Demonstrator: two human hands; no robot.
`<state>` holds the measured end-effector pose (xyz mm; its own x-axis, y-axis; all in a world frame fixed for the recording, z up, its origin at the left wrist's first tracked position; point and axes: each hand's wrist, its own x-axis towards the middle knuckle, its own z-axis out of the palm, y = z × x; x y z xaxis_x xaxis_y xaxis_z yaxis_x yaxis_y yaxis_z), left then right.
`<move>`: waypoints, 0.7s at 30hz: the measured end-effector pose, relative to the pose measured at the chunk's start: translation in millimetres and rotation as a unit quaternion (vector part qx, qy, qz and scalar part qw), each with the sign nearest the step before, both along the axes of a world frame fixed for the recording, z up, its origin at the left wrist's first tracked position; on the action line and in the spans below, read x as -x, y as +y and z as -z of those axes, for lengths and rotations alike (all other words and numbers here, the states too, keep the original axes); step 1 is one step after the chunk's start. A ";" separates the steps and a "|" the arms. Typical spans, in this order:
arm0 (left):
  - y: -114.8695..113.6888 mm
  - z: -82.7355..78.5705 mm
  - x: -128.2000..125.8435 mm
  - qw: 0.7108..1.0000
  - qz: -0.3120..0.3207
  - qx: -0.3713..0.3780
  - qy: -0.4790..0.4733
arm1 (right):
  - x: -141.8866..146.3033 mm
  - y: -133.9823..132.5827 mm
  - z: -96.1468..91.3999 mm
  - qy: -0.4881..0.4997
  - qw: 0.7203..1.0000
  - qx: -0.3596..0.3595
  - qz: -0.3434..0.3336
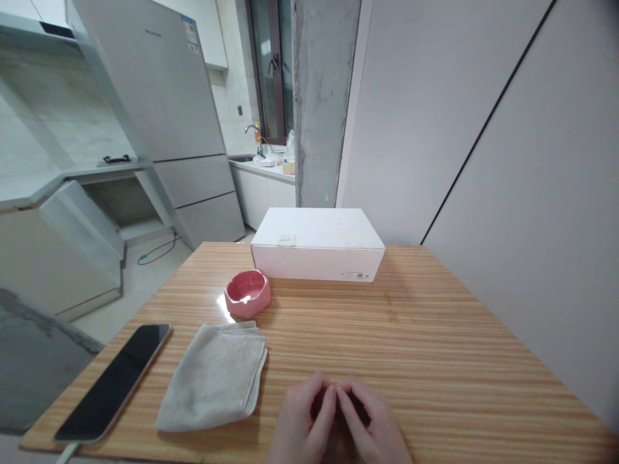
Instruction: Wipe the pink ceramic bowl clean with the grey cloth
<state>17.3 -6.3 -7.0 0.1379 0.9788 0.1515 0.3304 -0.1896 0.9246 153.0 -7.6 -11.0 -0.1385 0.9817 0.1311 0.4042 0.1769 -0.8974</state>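
Cloth (pixel 215 377) lies left of both hands.
Left hand (pixel 302 422) nearer; it and right hand (pixel 370 422) curled, fingertips touching, can't tell if holding anything.

place: we take this for a home kitchen with an eating corner | cold storage: we see a tall grey refrigerator (pixel 159 96) | washing-up: a faucet (pixel 252 132) over a sink on the white counter (pixel 264 171) beside the window (pixel 271 64) | cooking: a range hood (pixel 33 29) at upper left | eating: a striped wooden table (pixel 435 335) before us, against plain walls
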 end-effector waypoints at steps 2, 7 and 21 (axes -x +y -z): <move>0.2 0.6 0.1 1.000 0.002 0.002 0.003 | -0.2 -0.3 -1.1 0.007 1.000 -0.001 0.001; 0.0 1.6 0.0 1.000 0.003 0.000 0.003 | -0.3 -0.8 -4.2 0.021 1.000 0.000 -0.001; -1.8 -12.2 3.8 0.997 0.005 -0.056 0.053 | 0.0 -0.3 -0.1 0.026 1.000 -0.004 -0.008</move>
<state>13.5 -8.2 5.2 0.1686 0.9551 0.2435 0.4228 -0.2933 0.8575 153.0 -7.8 -10.9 -0.1461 0.9783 0.1471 0.3539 0.1905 -0.9157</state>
